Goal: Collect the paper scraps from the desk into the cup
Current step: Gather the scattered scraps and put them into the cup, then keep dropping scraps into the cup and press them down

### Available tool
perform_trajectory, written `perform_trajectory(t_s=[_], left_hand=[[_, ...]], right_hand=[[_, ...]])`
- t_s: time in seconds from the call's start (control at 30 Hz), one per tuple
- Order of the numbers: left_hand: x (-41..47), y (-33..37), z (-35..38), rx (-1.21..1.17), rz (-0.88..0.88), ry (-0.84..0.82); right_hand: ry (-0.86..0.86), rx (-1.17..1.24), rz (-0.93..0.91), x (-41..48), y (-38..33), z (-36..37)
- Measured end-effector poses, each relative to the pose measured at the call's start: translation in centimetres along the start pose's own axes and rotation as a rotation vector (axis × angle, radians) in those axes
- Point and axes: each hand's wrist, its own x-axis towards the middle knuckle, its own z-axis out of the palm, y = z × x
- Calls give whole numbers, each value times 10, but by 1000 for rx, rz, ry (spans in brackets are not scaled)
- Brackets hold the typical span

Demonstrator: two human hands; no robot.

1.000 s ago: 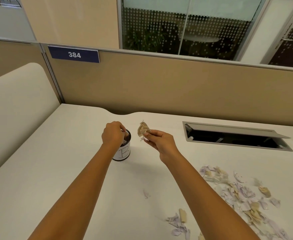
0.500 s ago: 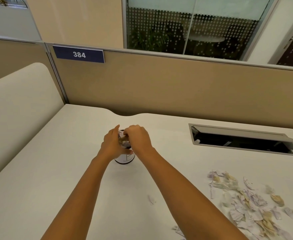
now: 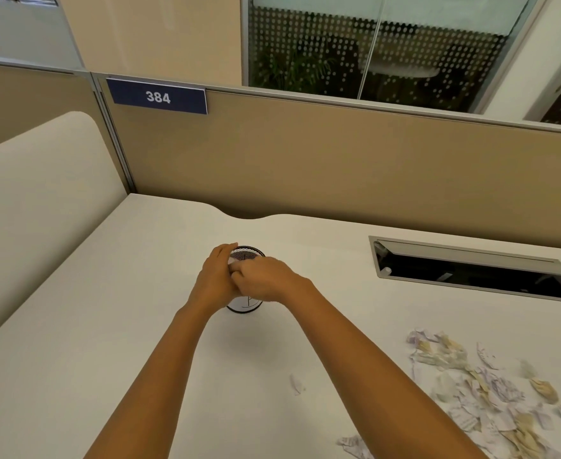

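White desk (image 3: 74, 359), mesh cup (image 3: 249, 254) standing upright on it, both hands at the cup.
Torn paper scraps (image 3: 481, 389), pale lilac and tan, lie heaped well to the right of the cup and nearer the person; one lone scrap (image 3: 296, 384) lies nearer the cup. The cup is black mesh with a white label and a dark base. The left hand (image 3: 218, 279) wraps its fingers round the cup's side. The right hand (image 3: 262, 281) is curled over the cup's mouth, touching the left; whether it pinches paper cannot be told.
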Motion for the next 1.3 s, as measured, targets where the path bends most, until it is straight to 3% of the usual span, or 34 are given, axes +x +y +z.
perform_trajectory(t_s=[0.17,0.43,0.53,0.63,0.77,0.87,1.17,1.3], left_hand=[[-1,-8,1,-35,43,45],[0,-19,4,-82,37,67],[0,-15,3,-40,16,47],[-2,-9,2,-24,-9,43],[-6,0,0,87,-6,41],[-14,7,-1,173,28,67],[-98,33,39,68,238,269],[-137,26,82,109,179,133]], right_hand=[[-113,59,94,8,2,9],[-223,-61,170,29,-3,11],[-95,-52,63,22,0,10],[160,-40,-24,13,6,11],[463,172,-62,-9,20,5],[600,248,-43,-31,40,2],[606,290,186,-131,110,33],[546,239,279,-180,135,59]])
